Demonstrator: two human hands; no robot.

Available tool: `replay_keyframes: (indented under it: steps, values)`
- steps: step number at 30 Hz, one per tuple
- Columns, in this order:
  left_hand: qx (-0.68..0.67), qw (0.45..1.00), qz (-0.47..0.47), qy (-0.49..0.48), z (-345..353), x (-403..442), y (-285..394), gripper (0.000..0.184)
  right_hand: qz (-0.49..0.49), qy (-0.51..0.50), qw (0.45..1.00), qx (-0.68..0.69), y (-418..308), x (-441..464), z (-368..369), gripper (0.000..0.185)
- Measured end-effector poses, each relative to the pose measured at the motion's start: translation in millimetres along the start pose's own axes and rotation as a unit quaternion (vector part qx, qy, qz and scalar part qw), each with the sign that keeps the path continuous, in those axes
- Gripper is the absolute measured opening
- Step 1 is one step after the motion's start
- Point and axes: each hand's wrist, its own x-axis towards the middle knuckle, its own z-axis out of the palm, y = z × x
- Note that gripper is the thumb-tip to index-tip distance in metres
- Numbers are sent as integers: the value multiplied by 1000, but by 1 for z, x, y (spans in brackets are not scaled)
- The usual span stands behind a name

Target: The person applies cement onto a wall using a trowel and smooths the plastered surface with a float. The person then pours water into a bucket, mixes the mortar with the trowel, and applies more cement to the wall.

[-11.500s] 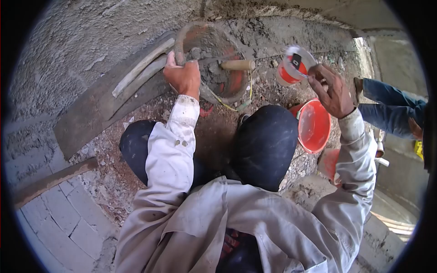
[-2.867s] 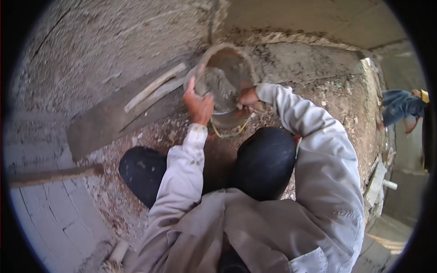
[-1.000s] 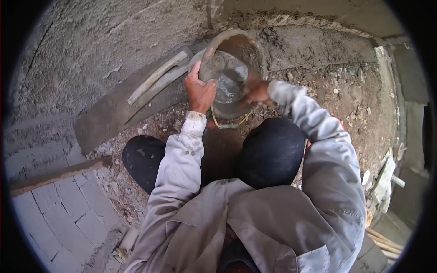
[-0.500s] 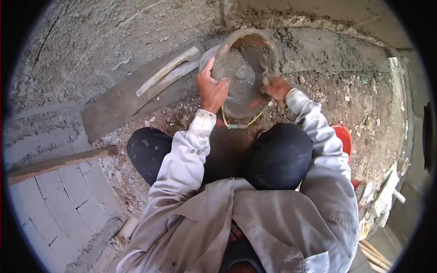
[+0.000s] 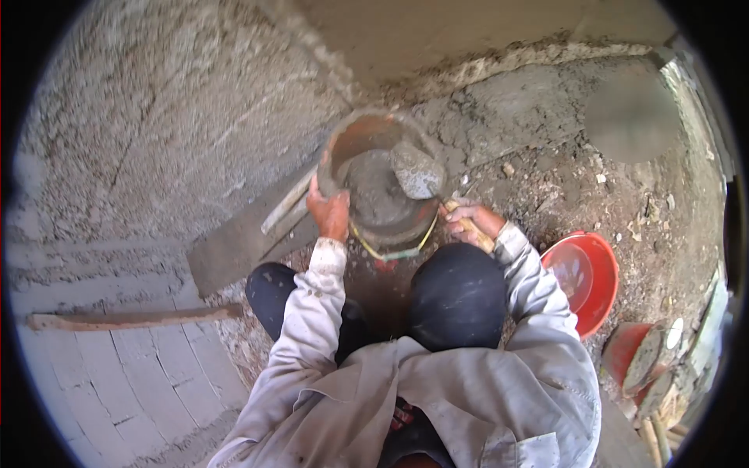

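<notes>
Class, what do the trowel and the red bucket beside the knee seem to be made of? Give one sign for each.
Trowel: probably metal, dull and mortar-smeared, judging by its thin grey blade; its grip looks like wood, pale tan and rounded.
Red bucket: likely plastic, smooth and slightly glossy, with evenly coloured thin walls.

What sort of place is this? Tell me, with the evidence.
Probably a building site: a trowel in the right hand, mortar in a bucket held by the left hand, and rubble on the ground.

Red bucket (image 5: 598, 300), grey mortar (image 5: 382, 191), yellow-and-green handle (image 5: 395, 254)
</notes>
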Motion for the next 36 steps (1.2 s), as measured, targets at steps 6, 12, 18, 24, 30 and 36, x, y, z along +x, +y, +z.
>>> replay_keyframes:
  steps: [6,12,18,24,30,36]
  values:
    - [104,994,15,38,0,-2,-18,71,-163,-16,976,142,-39,-57,14,31]
    - [104,993,55,2,-7,7,-25,67,-552,78,826,85,-111,-152,33,34]
    - [89,994,59,1,-5,3,-20,65,-803,281,524,-35,-182,-241,40,35]
    - [83,995,52,-12,-1,4,-17,62,-749,608,261,-16,-264,-234,4,43]
    - [76,995,61,-20,3,7,-17,59,-344,649,511,-447,-305,-108,-1,33]
    - [69,995,49,-47,4,18,-9,51,-442,169,696,-541,-185,-78,119,36]
